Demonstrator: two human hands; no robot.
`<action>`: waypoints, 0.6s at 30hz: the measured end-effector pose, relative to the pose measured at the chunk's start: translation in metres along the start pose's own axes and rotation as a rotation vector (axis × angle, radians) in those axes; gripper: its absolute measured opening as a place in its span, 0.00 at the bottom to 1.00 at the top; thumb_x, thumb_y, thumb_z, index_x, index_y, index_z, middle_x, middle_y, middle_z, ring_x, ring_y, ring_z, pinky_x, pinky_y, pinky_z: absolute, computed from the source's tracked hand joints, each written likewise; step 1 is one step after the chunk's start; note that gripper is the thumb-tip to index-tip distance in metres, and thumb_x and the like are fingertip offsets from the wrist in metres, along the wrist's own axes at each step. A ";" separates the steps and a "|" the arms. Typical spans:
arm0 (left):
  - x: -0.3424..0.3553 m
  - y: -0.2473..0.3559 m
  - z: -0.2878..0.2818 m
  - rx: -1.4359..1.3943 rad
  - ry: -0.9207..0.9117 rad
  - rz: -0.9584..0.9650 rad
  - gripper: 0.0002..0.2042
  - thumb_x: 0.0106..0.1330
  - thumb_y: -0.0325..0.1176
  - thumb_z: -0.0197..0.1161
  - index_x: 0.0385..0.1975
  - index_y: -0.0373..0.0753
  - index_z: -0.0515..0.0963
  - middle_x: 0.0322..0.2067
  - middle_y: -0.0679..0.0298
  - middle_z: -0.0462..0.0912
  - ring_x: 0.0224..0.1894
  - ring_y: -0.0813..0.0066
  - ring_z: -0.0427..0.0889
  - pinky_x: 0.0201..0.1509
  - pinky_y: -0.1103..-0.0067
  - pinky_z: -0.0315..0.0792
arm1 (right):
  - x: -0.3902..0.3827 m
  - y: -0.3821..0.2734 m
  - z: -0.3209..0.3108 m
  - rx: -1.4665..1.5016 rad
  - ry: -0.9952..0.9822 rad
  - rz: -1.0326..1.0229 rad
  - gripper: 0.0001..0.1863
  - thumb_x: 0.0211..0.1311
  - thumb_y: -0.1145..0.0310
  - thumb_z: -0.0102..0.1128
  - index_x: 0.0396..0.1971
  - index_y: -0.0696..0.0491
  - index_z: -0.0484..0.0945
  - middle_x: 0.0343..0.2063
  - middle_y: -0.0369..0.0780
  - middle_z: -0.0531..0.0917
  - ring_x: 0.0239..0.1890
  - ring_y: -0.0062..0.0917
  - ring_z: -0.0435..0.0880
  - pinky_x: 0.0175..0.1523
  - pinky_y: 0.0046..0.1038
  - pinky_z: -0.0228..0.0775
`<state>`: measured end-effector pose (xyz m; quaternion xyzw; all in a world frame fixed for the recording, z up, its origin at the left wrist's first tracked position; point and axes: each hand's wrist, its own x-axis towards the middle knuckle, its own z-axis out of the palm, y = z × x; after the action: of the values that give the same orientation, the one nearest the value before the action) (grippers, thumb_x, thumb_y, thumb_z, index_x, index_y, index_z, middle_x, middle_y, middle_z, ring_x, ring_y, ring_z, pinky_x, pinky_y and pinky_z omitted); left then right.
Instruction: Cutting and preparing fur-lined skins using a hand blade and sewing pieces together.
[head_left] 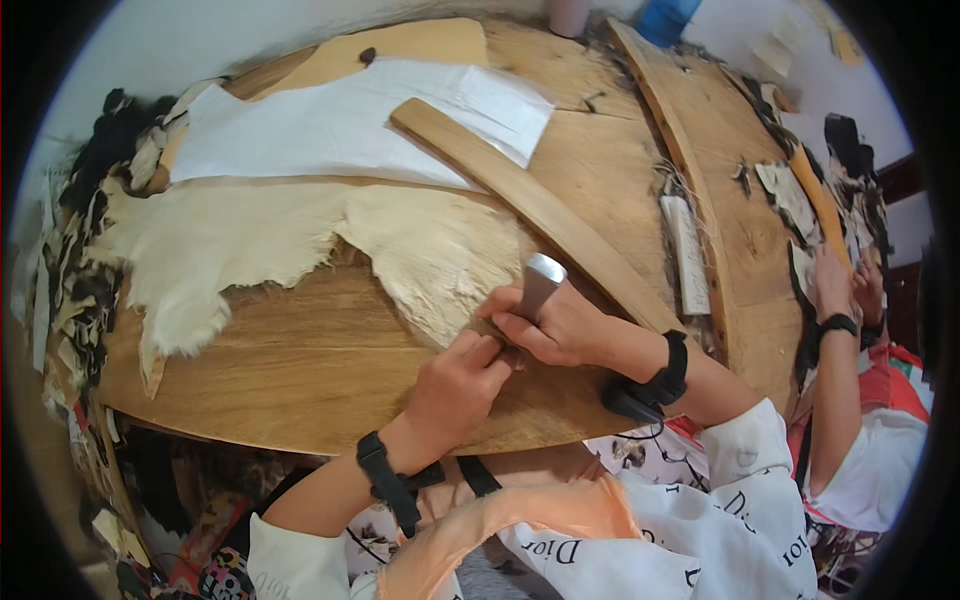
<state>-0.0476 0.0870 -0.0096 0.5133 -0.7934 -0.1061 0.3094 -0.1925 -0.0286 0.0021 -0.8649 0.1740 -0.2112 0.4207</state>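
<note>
In the head view, the one view here, two bare hands of the person meet over the near part of one wooden table [300,372], just beside the lower edge of one cream hide [250,222], which has two broad lobes and a ragged edge. The right hand [560,325] is clenched round one silvery metal tool [541,285], whose rounded end points up; its lower end is hidden by the fingers. The left hand [458,382] has its fingers curled against the right one, at the tip of the hide's right lobe, though I cannot tell what, if anything, it pinches. Each wrist wears one black strap, the left strap [380,470] and the right strap [672,368]. Behind the hide lie one white sheet [300,130] and, partly under it, one tan sheet [420,42] with one small dark lump [368,56]. One flat wooden stick [540,218] slants from the white sheet toward the right forearm. Farther right are one long wooden rail [690,180], one white tube [686,255] beside it, one blue container [668,20] and one pinkish container [569,17]. Two heaps of scraps flank the table, the left heap [85,285] and the right heap [790,200], where one co-worker's two hands [832,285] touch one orange-tan strip [820,205]
</note>
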 end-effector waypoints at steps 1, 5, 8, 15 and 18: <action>0.000 -0.001 -0.001 0.018 0.007 -0.009 0.06 0.51 0.28 0.56 0.27 0.38 0.77 0.27 0.64 0.72 0.35 0.68 0.74 0.30 0.75 0.72 | 0.000 0.000 0.001 0.005 -0.007 -0.020 0.08 0.55 0.68 0.50 0.30 0.54 0.76 0.20 0.48 0.76 0.23 0.45 0.76 0.31 0.37 0.68; 0.004 -0.006 0.000 -0.244 0.042 -0.201 0.07 0.47 0.23 0.59 0.26 0.41 0.78 0.24 0.64 0.75 0.29 0.64 0.76 0.32 0.72 0.72 | -0.002 0.000 0.000 -0.028 -0.087 0.084 0.08 0.57 0.69 0.48 0.33 0.54 0.76 0.23 0.46 0.77 0.27 0.40 0.76 0.34 0.35 0.67; 0.005 -0.008 0.001 -0.324 0.104 -0.215 0.07 0.46 0.22 0.59 0.24 0.43 0.77 0.21 0.63 0.75 0.27 0.62 0.76 0.30 0.71 0.71 | -0.002 0.002 0.004 -0.028 -0.009 0.068 0.07 0.57 0.68 0.50 0.30 0.52 0.76 0.22 0.45 0.77 0.26 0.41 0.76 0.31 0.36 0.68; 0.007 -0.008 -0.006 -0.353 0.030 -0.332 0.09 0.47 0.22 0.62 0.29 0.40 0.79 0.26 0.61 0.79 0.28 0.63 0.78 0.31 0.74 0.72 | 0.001 0.001 0.000 0.113 -0.023 0.169 0.07 0.56 0.70 0.50 0.32 0.53 0.76 0.22 0.45 0.77 0.27 0.40 0.76 0.32 0.34 0.68; 0.006 -0.010 -0.001 -0.398 0.055 -0.359 0.07 0.47 0.23 0.60 0.27 0.41 0.79 0.24 0.61 0.78 0.28 0.63 0.78 0.31 0.73 0.72 | 0.000 0.005 0.004 -0.028 -0.026 0.112 0.07 0.56 0.71 0.50 0.33 0.53 0.76 0.22 0.45 0.77 0.28 0.40 0.76 0.32 0.33 0.68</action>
<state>-0.0412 0.0770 -0.0112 0.5776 -0.6446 -0.2992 0.4018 -0.1912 -0.0289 -0.0047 -0.8622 0.2198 -0.1735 0.4222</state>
